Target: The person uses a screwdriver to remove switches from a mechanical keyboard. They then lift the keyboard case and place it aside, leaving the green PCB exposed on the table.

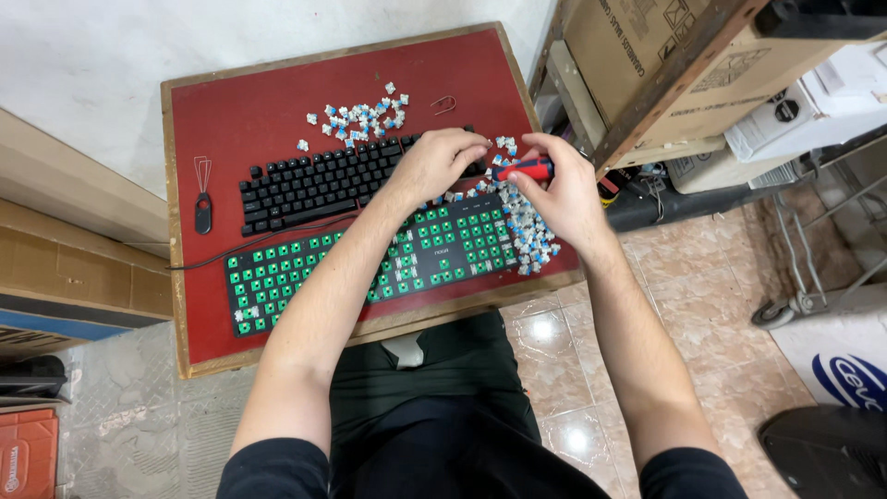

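Observation:
On a red-topped table (240,102) lie two keyboards. The far one is a black keyboard (314,180) with its keycaps on. The near one is a stripped keyboard (305,268) showing a green board with bare sockets and a few switches. My left hand (442,162) rests on the right end of the black keyboard, fingers curled. My right hand (554,189) holds a red and blue tool (523,169) by its handle, just above the stripped keyboard's right end. Loose blue and white switches (531,236) lie piled beside that hand.
More loose switches (360,115) are scattered behind the black keyboard, with a wire puller (444,103) near them. A black keycap puller (203,212) lies at the table's left. Cardboard boxes (647,55) and shelving stand to the right. A tiled floor lies below.

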